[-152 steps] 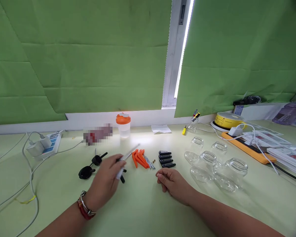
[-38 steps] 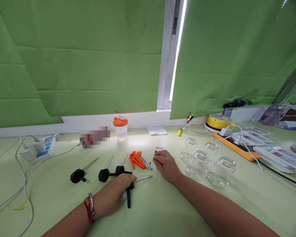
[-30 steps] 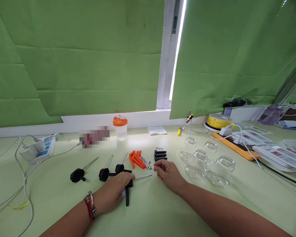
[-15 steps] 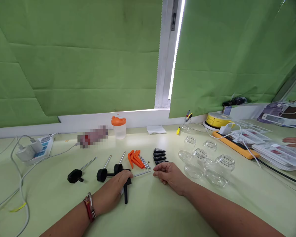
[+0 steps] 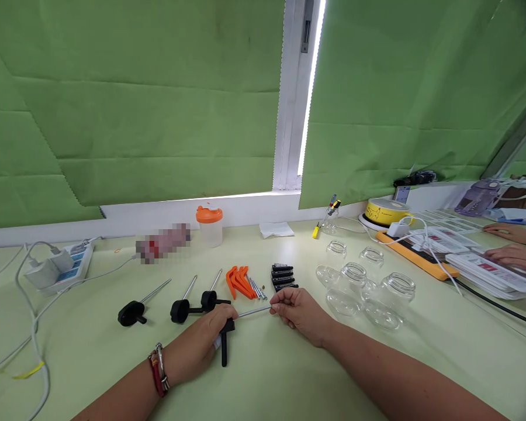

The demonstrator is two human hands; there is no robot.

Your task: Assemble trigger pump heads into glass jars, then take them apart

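My left hand is closed around a black plastic part with a stubby handle, holding it low over the table. A thin metal rod sticks out of that part to the right. At the rod's far tip, my right hand makes a pinch; whatever small piece lies between thumb and finger is hidden. Similar black parts with rods lie to the left. Beyond my hands are orange curved handles, several metal screws or pins and a row of black toothed pieces.
Clear glass jars stand to the right. An orange power strip and stacked printed sheets lie beyond them, beside another person's hands. An orange-lidded cup stands at the back; a white power strip with cables is at left.
My right hand's pinch has met the rod's tip, where a small gap showed before. The other person's hands have come further into view at right.
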